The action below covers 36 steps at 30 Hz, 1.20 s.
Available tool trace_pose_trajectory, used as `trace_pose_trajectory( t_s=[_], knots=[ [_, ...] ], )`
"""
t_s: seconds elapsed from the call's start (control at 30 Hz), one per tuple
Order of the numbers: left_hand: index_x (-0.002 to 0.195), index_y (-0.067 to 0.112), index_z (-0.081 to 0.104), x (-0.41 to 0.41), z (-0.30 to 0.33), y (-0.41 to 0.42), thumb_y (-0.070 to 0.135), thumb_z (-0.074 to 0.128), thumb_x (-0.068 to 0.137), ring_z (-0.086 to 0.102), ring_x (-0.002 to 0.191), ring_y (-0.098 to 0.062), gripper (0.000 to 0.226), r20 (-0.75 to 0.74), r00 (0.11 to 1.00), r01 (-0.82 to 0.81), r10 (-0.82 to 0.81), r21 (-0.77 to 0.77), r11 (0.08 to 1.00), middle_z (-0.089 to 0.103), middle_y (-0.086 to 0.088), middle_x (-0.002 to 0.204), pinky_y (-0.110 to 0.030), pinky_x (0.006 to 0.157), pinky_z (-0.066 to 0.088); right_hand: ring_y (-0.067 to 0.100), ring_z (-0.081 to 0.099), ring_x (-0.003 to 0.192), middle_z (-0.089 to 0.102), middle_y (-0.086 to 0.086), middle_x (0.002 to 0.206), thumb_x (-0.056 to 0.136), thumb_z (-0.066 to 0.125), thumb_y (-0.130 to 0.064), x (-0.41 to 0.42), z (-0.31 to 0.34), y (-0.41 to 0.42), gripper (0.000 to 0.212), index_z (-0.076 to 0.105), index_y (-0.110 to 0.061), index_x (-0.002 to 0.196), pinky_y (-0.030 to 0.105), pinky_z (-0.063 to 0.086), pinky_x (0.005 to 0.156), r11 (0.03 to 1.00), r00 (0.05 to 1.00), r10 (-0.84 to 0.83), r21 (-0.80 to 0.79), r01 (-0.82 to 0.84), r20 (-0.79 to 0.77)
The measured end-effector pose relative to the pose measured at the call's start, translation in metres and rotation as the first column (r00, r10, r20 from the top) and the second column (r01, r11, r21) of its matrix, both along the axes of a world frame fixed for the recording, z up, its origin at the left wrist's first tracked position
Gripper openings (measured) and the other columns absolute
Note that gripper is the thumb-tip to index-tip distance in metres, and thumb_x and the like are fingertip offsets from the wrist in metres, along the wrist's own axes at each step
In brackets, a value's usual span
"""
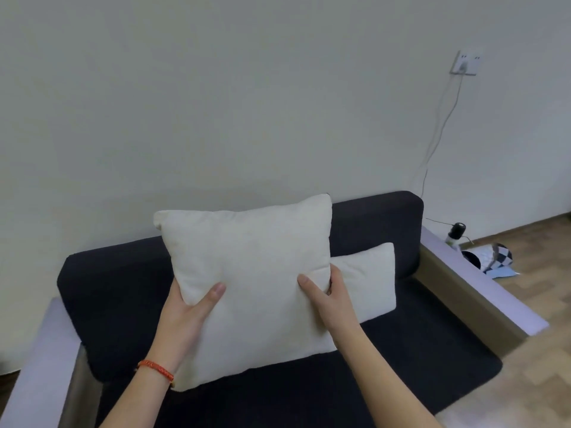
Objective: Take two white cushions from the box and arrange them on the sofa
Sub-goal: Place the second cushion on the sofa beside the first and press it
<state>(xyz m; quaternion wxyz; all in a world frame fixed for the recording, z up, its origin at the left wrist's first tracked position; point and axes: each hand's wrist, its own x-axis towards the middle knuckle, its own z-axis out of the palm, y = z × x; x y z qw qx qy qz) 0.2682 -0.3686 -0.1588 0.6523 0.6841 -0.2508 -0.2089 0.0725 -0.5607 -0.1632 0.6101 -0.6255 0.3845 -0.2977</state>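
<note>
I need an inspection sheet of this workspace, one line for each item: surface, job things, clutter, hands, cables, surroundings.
Surface: dark sofa with pale armrests; seat bare in front.
Job's things: front white cushion held upright, lower edge on the seat; second white cushion behind it, leaning against the backrest.
Clutter: nothing seen on the sofa.
Hands: left hand and right hand both grip the front cushion's sides; orange bracelet on the left wrist.
Cables: white cable hangs from wall socket.
Surroundings: plain wall, wooden floor, checkered object and small black device beside the sofa.
</note>
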Motion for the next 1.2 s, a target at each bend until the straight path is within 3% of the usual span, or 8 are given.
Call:
trace_pose_trajectory(
  t_s=[0.17,0.3,0.43,0.57,0.7,1.0,1.1,1.2],
  knots=[
    [0.127,0.044,0.065,0.003,-0.021,-0.036,0.039,0.081,0.088,0.071,0.105,0.013,0.043,0.054,0.996,-0.079,0.074,0.105,0.991,0.077,0.029,0.116,-0.027,0.092,0.054,0.006,0.068,0.118,0.069,-0.020,0.128,0.085,0.087,-0.045,0.015,-0.019,-0.055,0.065,0.053,-0.039,0.140,0.029,0.057,0.093,0.993,0.992,0.117,0.034,-0.116,-0.038],
    [0.117,0.044,0.062,0.007,-0.042,-0.051,0.025,0.076,0.096,0.068,0.096,0.022,0.032,0.048,0.996,-0.079,0.072,0.168,0.983,0.071,0.046,0.105,-0.024,0.087,0.052,0.005,0.067,0.120,0.068,-0.023,0.129,0.081,0.089,-0.049,0.029,-0.049,-0.076,0.071,0.050,-0.046,0.140,0.036,0.058,0.100,0.985,0.986,0.160,0.065,-0.157,-0.049],
    [0.135,0.051,0.054,0.019,-0.072,-0.052,0.042,0.078,0.089,0.070,0.120,-0.006,0.052,-0.002,0.997,-0.078,0.080,0.167,0.983,0.073,0.011,0.133,-0.032,0.097,0.053,0.004,0.067,0.118,0.069,-0.025,0.125,0.080,0.089,-0.049,0.042,-0.077,-0.083,0.066,0.051,-0.052,0.133,0.036,0.058,0.100,0.982,0.983,0.173,0.083,-0.167,-0.065],
    [0.134,0.061,0.047,0.037,-0.115,-0.053,0.060,0.087,0.078,0.065,0.125,-0.007,0.069,-0.035,0.997,-0.063,0.069,0.160,0.985,0.067,0.010,0.139,-0.032,0.094,0.053,0.004,0.068,0.118,0.070,-0.031,0.122,0.075,0.090,-0.054,0.061,-0.121,-0.089,0.069,0.051,-0.054,0.132,0.041,0.058,0.104,0.979,0.980,0.184,0.106,-0.176,-0.080],
    [0.145,0.048,0.050,0.055,-0.180,-0.050,0.072,0.093,0.055,0.066,0.130,-0.012,0.103,-0.031,0.994,-0.098,0.105,0.178,0.979,0.068,0.011,0.141,-0.046,0.107,0.054,0.005,0.069,0.117,0.071,-0.027,0.123,0.075,0.090,-0.052,0.080,-0.176,-0.086,0.070,0.051,-0.052,0.133,0.042,0.059,0.102,0.976,0.977,0.190,0.126,-0.177,-0.095],
    [0.145,0.046,0.051,0.086,-0.329,-0.040,0.052,0.099,0.066,0.065,0.123,0.006,0.094,-0.054,0.979,-0.182,0.196,0.194,0.964,0.067,0.026,0.138,-0.031,0.101,0.051,-0.007,0.068,0.108,0.069,-0.033,0.118,0.088,0.088,-0.027,0.125,-0.316,-0.081,0.064,0.051,-0.045,0.137,0.024,0.060,0.083,0.965,0.962,0.238,0.149,-0.217,-0.137],
    [0.142,0.045,0.052,0.095,-0.371,-0.050,0.031,0.095,0.074,0.066,0.123,0.005,0.082,-0.064,0.979,-0.180,0.194,0.175,0.968,0.068,0.027,0.135,-0.026,0.101,0.052,-0.004,0.069,0.111,0.070,-0.030,0.122,0.090,0.086,-0.021,0.136,-0.355,-0.084,0.066,0.051,-0.044,0.141,0.027,0.060,0.087,0.968,0.963,0.223,0.153,-0.199,-0.153],
    [0.140,0.044,0.054,0.103,-0.402,-0.062,0.028,0.093,0.073,0.067,0.123,0.004,0.079,-0.077,0.978,-0.178,0.192,0.165,0.970,0.070,0.027,0.134,-0.019,0.098,0.053,-0.004,0.069,0.112,0.070,-0.029,0.125,0.090,0.084,-0.022,0.143,-0.383,-0.089,0.068,0.049,-0.044,0.144,0.028,0.058,0.093,0.971,0.963,0.210,0.149,-0.186,-0.169]
  ],
)
